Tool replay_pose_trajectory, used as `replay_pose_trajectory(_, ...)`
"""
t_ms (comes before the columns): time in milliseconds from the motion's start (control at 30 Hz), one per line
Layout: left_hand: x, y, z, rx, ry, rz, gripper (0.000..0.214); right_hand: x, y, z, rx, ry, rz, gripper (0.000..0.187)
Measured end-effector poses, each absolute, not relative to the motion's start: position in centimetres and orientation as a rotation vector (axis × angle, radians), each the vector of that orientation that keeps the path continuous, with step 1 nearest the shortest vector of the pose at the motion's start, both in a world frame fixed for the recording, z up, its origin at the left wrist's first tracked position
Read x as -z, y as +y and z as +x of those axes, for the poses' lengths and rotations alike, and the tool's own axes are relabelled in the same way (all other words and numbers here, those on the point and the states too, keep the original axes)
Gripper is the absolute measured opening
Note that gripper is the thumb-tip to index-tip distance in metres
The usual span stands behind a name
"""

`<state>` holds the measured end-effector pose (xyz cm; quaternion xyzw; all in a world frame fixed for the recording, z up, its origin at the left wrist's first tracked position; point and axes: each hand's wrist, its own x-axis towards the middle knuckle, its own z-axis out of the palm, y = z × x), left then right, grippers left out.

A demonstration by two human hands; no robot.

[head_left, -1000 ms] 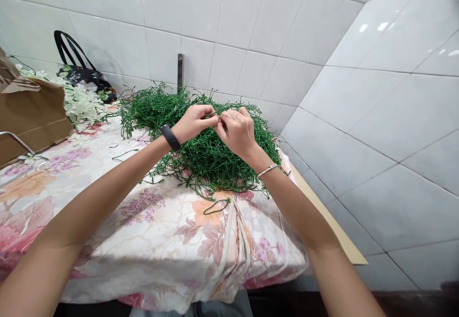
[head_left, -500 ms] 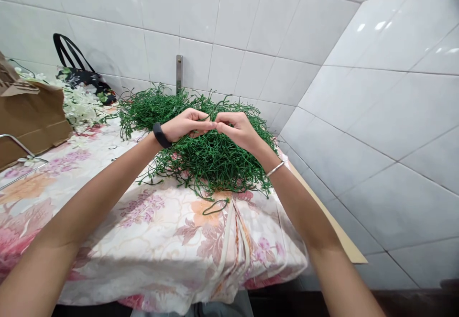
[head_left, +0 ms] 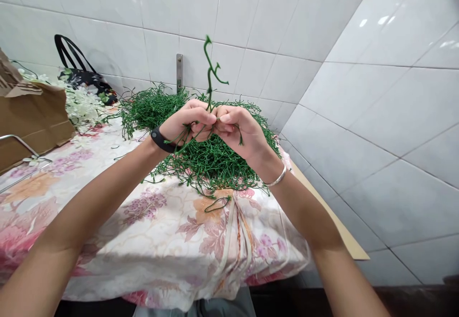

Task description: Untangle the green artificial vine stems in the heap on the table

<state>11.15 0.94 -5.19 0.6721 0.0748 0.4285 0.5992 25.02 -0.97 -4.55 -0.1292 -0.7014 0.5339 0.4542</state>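
A thin green branched plastic stem [head_left: 210,80] stands up from between my two hands, with more of its twigs poking out below. My left hand [head_left: 188,121], with a black band at the wrist, pinches it. My right hand [head_left: 240,128], a silver bangle on its wrist, is closed against the left, thumb and fingers on part of the same stem. Its lower part is hidden by my fingers. Just beneath and behind both hands spreads a tangled heap of similar green stems [head_left: 215,164]. One loose green piece [head_left: 217,204] lies in front of the heap.
A floral cloth [head_left: 143,250] covers the table. On the left are a brown paper bag [head_left: 32,121], white artificial flowers [head_left: 84,109], a metal wire frame [head_left: 21,142] and a black floral handbag [head_left: 89,82]. Tiled walls [head_left: 268,25] rise behind and right; a tan board [head_left: 344,233] lies along the right edge.
Both hands have turned, thumbs now on top, and look a little closer. The stem now points upright above them, with twigs showing below the fingers.
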Motion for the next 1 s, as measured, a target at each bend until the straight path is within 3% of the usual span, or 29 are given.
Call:
replay_pose_trajectory(433,5.1,-0.1,11.1,-1.044,0.386,1.611,0.037,4.3,-1.9,24.5,-1.107,-1.771,-0.522,0.033)
replay_pose_trajectory(633,4.0,-0.2,10.5,-1.048,0.394,1.766,0.036,3.3,-2.1,25.4,-1.006,-1.897,-0.484,0.023)
replay_pose_trajectory(900,2.7,0.4,9.8,-1.111,0.691,2.282,0.029,2.1,-1.8,27.8,0.255,-2.233,-0.909,0.019)
replay_pose_trajectory(1000,3.4,0.8,10.4,-1.201,0.722,2.245,0.02,2.6,-1.1,27.7,0.407,-2.187,-0.936,0.019)
